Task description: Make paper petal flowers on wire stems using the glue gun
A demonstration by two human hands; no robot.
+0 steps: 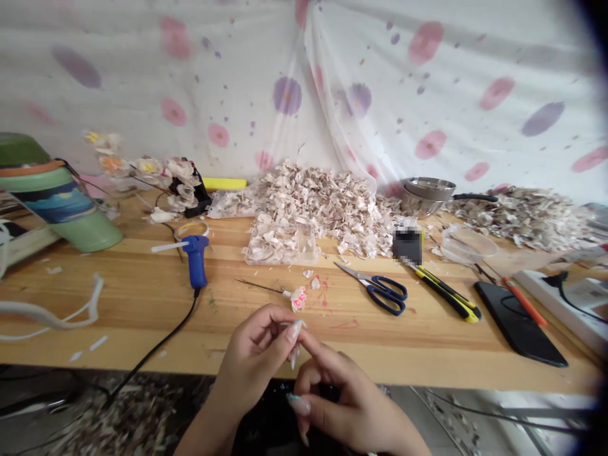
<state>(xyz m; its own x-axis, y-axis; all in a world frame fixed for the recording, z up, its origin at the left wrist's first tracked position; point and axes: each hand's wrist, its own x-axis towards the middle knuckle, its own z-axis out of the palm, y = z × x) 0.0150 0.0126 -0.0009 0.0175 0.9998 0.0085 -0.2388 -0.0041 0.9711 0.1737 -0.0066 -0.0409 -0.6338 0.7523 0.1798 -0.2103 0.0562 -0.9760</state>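
Observation:
Above the table's front edge my two hands meet. My left hand [263, 347] is closed in a pinch, thumb against the curled fingers; a small pale bit shows at its fingertips, too hidden to name. Reaching across to that pinch is the index finger of my right hand [335, 396], its thumb held apart below and its other fingers loosely curled. Just beyond them lies a small pink-and-white flower [298, 299] on a thin dark stem. A loose pale petal [308, 274] is near it. Dark-handled scissors [380, 290] rest to the right, blades pointing away left.
A blue glue gun [196, 259] with a trailing cord lies left. Behind are a petal heap [323, 202] and a clear tray [311, 252] of petals. Rightward are a yellow-black utility knife [449, 294], a phone [520, 326] and a power strip [565, 310]. A green container [80, 218] stands far left.

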